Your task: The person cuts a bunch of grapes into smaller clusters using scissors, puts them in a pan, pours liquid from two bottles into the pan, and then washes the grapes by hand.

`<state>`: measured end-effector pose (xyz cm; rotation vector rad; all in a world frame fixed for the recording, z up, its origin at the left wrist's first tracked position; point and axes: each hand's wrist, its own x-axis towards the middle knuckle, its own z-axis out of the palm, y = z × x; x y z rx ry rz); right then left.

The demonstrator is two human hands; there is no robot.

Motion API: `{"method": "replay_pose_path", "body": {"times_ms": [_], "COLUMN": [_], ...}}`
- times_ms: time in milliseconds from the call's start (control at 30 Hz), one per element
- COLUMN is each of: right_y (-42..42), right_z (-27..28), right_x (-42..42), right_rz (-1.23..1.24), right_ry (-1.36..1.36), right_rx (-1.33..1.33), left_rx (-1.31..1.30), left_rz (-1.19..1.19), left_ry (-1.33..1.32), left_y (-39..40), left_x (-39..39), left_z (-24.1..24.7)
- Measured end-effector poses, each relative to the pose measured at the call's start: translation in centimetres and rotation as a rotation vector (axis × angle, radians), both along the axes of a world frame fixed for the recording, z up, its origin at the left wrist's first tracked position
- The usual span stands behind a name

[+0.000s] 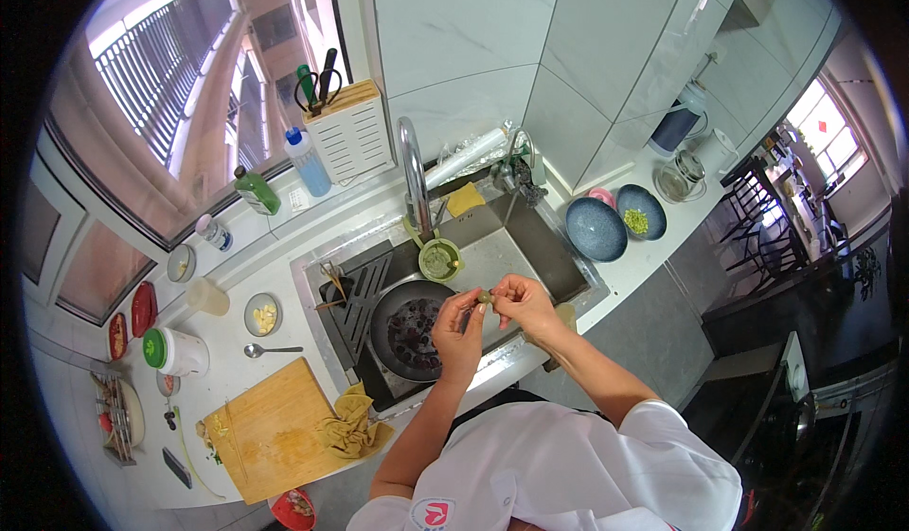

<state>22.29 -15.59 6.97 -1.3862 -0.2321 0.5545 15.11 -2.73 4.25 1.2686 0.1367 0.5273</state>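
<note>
Over the sink (pixel 568 279), my left hand (pixel 458 328) and my right hand (pixel 522 303) meet at a small round greenish fruit (pixel 484 296). It sits pinched between the fingertips of both; it may be a peeled grape. Below and left of my left hand, a black frying pan (pixel 380 360) holds dark purple round fruits (pixel 412 332) in liquid. A green plastic cup-like container (pixel 440 259) stands under the tap (pixel 410 168), just beyond my fingers. Its contents are too small to tell. My left hand hides part of the pan's right side.
To the left lie a wooden cutting board (pixel 266 431), a crumpled yellow cloth (pixel 349 424), a spoon (pixel 273 350) and a bowl of pale slices (pixel 263 315). Two blue bowls (pixel 596 229) stand right of the sink, one with chopped green pieces (pixel 636 221). A knife block (pixel 351 133) backs the sink.
</note>
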Motion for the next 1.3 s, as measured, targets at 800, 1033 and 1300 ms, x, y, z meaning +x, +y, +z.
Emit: {"method": "replay_pose_path", "body": {"times_ms": [800, 1033, 1300], "right_y": [0.7, 0.7, 0.4], "right_z": [2.5, 3.1, 2.9], "right_x": [-0.4, -0.4, -0.3], "right_rz": [-0.130, -0.108, -0.100], "right_ry": [-0.054, -0.299, -0.356], "right_rx": [0.007, -0.135, -0.166], "left_rx": [-0.794, -0.699, -0.577], "left_rz": [-0.409, -0.385, -0.332], "left_ry": [0.070, 0.079, 0.130], "left_y": [1.6, 1.6, 1.6], "left_x": [0.4, 0.5, 0.3], "left_z": [1.0, 0.9, 1.5]}}
